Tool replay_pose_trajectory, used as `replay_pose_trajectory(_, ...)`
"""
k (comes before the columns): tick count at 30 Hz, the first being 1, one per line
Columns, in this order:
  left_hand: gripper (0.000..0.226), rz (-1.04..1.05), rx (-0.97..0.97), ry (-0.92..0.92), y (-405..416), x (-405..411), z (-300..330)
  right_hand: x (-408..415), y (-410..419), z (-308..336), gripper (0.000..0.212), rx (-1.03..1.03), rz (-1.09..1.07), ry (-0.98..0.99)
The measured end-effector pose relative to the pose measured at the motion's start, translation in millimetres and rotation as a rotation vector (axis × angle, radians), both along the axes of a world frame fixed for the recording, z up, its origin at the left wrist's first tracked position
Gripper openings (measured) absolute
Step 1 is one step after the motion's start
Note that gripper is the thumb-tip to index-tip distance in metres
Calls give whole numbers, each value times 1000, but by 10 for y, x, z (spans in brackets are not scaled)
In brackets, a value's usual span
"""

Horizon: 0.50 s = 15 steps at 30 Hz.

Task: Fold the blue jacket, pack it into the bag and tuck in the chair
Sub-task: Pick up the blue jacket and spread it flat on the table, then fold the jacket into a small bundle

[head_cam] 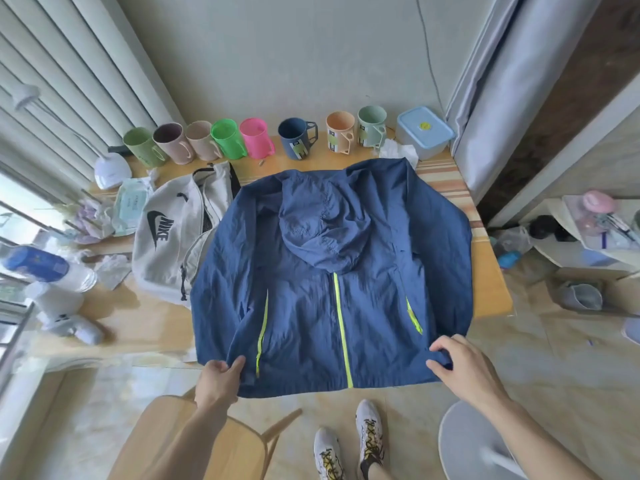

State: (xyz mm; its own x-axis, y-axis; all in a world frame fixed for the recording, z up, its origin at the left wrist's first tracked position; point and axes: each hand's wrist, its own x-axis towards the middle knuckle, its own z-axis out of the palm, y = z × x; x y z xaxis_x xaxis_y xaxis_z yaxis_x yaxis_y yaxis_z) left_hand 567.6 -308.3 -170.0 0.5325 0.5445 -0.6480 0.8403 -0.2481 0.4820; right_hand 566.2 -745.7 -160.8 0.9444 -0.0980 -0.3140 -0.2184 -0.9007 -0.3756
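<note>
The blue jacket (332,271) lies spread front-up on the wooden table (145,323), its hood folded down over the chest and its neon-yellow zips showing. Its hem hangs over the table's near edge. My left hand (220,375) pinches the hem's left corner. My right hand (460,362) grips the hem's right corner. A grey bag (173,233) with a black logo lies on the table, touching the jacket's left sleeve. The wooden chair (207,441) stands pulled out at the lower left, under my left forearm.
A row of coloured mugs (256,138) and a lidded plastic box (424,131) line the table's far edge. A white lamp (110,169), tissues and a bottle (45,268) crowd the left side. A round white stool (478,441) stands at the lower right, shelves at the right.
</note>
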Motion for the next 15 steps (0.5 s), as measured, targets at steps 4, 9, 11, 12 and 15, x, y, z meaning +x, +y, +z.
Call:
replay_pose_trajectory(4,34,-228,224,11,-126,143,122,136,-97,-41,33,-116,-22,29)
replay_pose_trajectory(9,39,-577,327,-214,-833,834,442,747,-197,91,49,-37,-331,30)
replay_pose_trajectory(11,37,-730,340,-358,-1226,1135,529,1011,-308,71,57,26,-587,117)
replay_pose_trajectory(12,37,-802,339,-420,-1419,1274,540,1114,-374,23,60,56,-671,168)
replay_pose_trajectory(15,45,-968,364,-505,-1929,1691,381,1336,-516,-164,58,80,-769,235)
